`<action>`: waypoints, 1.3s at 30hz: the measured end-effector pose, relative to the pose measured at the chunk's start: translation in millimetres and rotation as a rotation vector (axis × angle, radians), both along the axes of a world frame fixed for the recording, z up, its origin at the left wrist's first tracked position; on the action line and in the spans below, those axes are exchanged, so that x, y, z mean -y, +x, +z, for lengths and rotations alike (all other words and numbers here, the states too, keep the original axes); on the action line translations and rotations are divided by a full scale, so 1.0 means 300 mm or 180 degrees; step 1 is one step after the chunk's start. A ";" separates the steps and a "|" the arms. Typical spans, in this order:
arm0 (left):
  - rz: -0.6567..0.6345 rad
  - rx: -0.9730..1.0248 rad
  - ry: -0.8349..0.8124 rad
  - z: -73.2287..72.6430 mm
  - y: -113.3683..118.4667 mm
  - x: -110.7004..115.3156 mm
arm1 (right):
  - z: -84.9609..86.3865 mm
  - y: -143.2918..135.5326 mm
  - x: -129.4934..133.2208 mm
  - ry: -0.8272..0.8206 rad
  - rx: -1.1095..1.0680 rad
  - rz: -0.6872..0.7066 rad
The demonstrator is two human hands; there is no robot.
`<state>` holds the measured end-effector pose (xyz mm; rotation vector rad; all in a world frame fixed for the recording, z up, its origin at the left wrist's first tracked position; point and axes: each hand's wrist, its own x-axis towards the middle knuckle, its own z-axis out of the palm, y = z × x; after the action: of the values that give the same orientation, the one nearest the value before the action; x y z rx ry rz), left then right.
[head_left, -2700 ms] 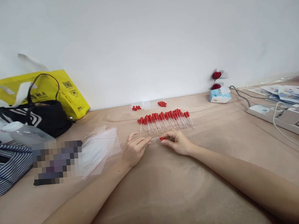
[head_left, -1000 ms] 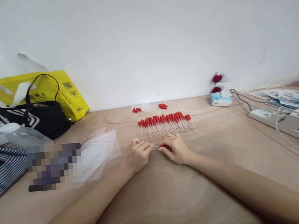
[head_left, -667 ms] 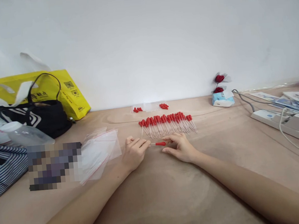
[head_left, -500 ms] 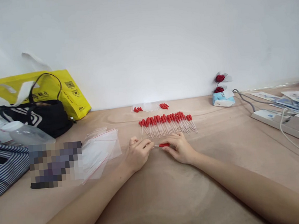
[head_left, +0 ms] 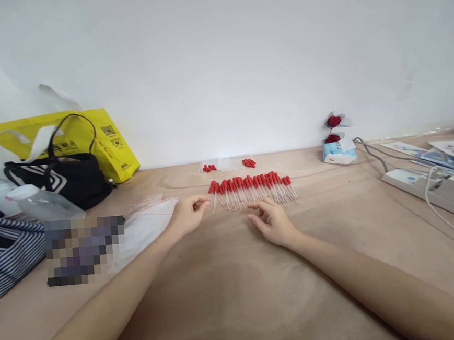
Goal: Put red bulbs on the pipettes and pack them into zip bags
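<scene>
A row of several thin pale sticks with red tops (head_left: 247,183) lies side by side across the middle of the table. Just left of the row's near end is my left hand (head_left: 191,213), its thumb and forefinger brought close together with a gap showing and nothing visible in them. My right hand (head_left: 272,220) rests below the row, thumb and fingers apart, holding nothing. Behind the row, near the wall, small clear bags (head_left: 229,163) lie with red pieces (head_left: 249,163) at the right and more red pieces (head_left: 209,167) at the left.
Clear bags with red edges (head_left: 147,223) lie beside my left forearm. Further left are a yellow bag (head_left: 117,147), a black bag (head_left: 82,181), a bottle (head_left: 46,202) and a striped bag (head_left: 11,255). To the right stand a tissue pack (head_left: 339,153) and a power strip (head_left: 417,184).
The red-topped stick that was between my hands is gone from there, and one now lies at the row's left end. My left hand has moved left; my right fingers have opened.
</scene>
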<state>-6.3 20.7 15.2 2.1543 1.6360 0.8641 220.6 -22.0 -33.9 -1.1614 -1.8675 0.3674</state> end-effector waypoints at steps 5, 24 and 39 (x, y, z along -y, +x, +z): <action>0.0307 0.0003 -0.0495 0.020 0.065 -0.119 | -0.009 0.001 0.001 0.0043 0.0062 0.0142; 0.0355 -0.1324 0.0126 0.047 -0.049 -0.058 | -0.012 0.001 0.016 0.0186 0.0465 0.0306; 0.0591 -0.1858 0.0251 -0.056 -0.355 0.159 | -0.014 0.002 0.017 0.0284 0.0649 0.0441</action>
<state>-112.7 -27.1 -1.6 2.4947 2.1242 0.3535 221.3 -27.1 -38.2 -1.0441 -2.1268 0.2464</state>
